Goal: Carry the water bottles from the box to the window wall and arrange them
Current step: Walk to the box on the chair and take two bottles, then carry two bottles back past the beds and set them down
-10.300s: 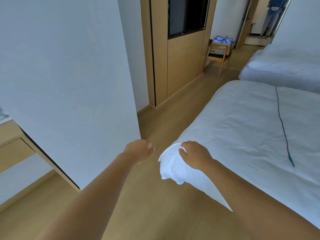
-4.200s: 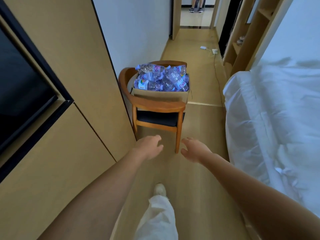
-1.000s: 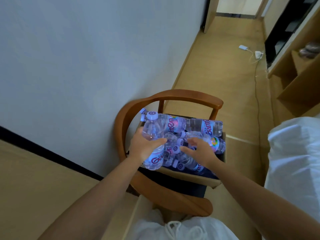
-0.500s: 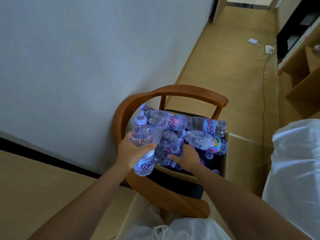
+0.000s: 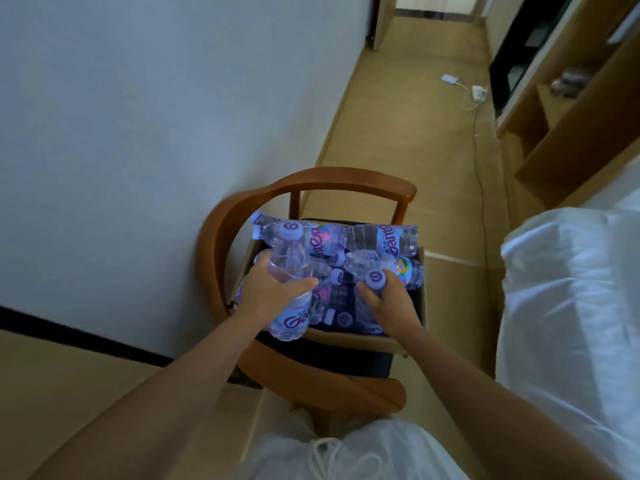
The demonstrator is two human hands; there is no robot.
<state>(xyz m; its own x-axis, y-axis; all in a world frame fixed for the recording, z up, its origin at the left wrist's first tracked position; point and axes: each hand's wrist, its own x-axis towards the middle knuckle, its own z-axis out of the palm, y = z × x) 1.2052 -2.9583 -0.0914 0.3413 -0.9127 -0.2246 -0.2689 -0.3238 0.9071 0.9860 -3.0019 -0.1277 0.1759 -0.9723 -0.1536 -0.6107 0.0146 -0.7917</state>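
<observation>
A cardboard box full of clear water bottles with purple caps and labels sits on a wooden chair against the white wall. My left hand grips one upright bottle by its body, lifted at the box's left edge. My right hand grips a second upright bottle near its cap, its lower part still down among the others. Several more bottles lie on their sides at the back of the box.
A bed with white bedding runs along the right, close to the chair. Wooden shelving stands at the far right. A white charger and cable lie on the wooden floor of the corridor beyond.
My right hand has closed round an upright bottle near its cap in the box. My left hand keeps its bottle, now a little higher and nearer the middle.
</observation>
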